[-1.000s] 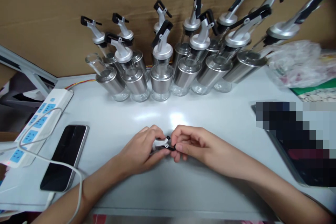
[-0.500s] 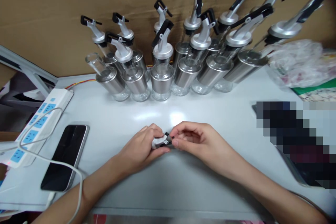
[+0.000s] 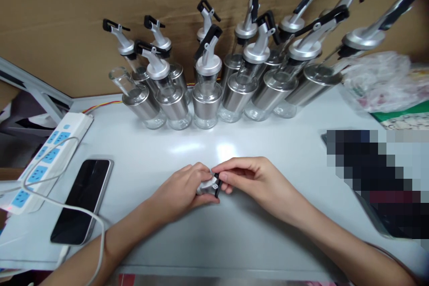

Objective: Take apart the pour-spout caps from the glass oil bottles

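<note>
My left hand (image 3: 187, 187) is closed around a silver pour spout (image 3: 208, 186) with a black flip lever, low over the front middle of the table. Most of the spout's base is hidden in the palm. The thumb and fingertips of my right hand (image 3: 248, 178) pinch the black lever end (image 3: 217, 178) of the same spout. Behind my hands stand several glass oil bottles (image 3: 207, 105) with steel sleeves, most topped by silver spouts with black levers. The front-left bottle (image 3: 139, 100) has a bare glass neck with no spout.
At the left lie a phone (image 3: 83, 201) and a white power strip (image 3: 50, 161), with a white cable (image 3: 80, 208) looping across towards my left forearm. Clear plastic bags (image 3: 378, 78) lie at the back right. A cardboard wall (image 3: 67, 31) rises behind the bottles; a pixelated dark object (image 3: 375, 178) lies right.
The black lever has swung from pointing right to hanging down across the spout's tip. My right fingers have shifted slightly and now pinch its upper end. The bottles stay put.
</note>
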The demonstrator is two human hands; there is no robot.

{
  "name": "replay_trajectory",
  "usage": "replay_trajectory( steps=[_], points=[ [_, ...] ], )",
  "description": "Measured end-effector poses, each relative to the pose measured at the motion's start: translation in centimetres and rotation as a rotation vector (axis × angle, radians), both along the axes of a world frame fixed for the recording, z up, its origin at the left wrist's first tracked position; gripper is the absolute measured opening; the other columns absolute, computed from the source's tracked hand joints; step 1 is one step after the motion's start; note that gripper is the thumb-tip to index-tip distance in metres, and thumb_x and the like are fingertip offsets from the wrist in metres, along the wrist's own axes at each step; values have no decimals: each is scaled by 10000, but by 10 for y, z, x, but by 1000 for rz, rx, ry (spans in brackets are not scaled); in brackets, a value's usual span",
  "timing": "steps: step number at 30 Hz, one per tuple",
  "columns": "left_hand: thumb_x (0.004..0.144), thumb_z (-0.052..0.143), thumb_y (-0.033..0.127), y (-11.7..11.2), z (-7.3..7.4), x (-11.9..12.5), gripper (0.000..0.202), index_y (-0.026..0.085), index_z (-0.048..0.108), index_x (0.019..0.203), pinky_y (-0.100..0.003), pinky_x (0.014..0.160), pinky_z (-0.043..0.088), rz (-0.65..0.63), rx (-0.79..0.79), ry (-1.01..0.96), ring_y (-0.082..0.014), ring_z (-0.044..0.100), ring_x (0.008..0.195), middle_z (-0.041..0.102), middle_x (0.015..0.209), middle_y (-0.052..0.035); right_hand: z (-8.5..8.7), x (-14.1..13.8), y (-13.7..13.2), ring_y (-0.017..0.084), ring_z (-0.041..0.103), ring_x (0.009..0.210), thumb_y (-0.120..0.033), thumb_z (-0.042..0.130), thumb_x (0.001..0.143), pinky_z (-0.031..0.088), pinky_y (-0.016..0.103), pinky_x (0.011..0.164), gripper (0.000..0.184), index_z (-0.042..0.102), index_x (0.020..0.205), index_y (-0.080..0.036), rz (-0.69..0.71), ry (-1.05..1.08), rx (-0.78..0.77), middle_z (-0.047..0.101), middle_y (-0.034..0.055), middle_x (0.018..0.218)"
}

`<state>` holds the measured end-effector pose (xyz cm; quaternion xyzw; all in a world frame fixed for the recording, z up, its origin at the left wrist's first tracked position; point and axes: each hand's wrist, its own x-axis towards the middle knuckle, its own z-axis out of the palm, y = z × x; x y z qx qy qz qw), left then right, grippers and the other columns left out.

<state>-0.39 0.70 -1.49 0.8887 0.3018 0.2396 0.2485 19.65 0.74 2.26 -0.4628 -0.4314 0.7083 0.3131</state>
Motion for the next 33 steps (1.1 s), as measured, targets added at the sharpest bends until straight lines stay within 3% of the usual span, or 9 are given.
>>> replay_trajectory(
  steps=[8, 21, 29, 33],
  points=[
    [932, 400, 501, 0, 2, 0, 346, 168, 491, 920, -253, 594, 427, 24, 50, 84, -136, 533, 617, 622, 804, -28, 1, -3, 0, 89, 593, 517, -435, 793, 611, 502, 221, 544, 336, 624, 661, -149, -19, 9, -89, 637, -10, 557],
    [871, 441, 595, 1, -2, -6, 429, 176, 478, 955, -233, 586, 446, 3, 27, 15, -130, 606, 625, 656, 784, -16, 3, -2, 1, 93, 604, 553, -381, 814, 578, 492, 231, 592, 319, 632, 697, -148, 8, 28, -141, 656, -12, 569],
    [885, 347, 631, 1, 5, -1, 485, 174, 498, 825, -211, 495, 365, 37, 129, 98, -102, 507, 489, 578, 610, 28, -5, -5, 1, 94, 601, 531, -328, 826, 554, 475, 236, 578, 302, 608, 676, -158, 13, 2, -168, 658, -22, 551],
    [895, 346, 618, 2, 5, 0, 476, 172, 483, 802, -197, 491, 365, 46, 104, 66, -92, 505, 493, 556, 590, 37, -9, -9, -1, 87, 586, 482, -323, 832, 552, 477, 228, 538, 311, 584, 648, -160, -30, 48, -175, 644, -26, 518]
  ],
)
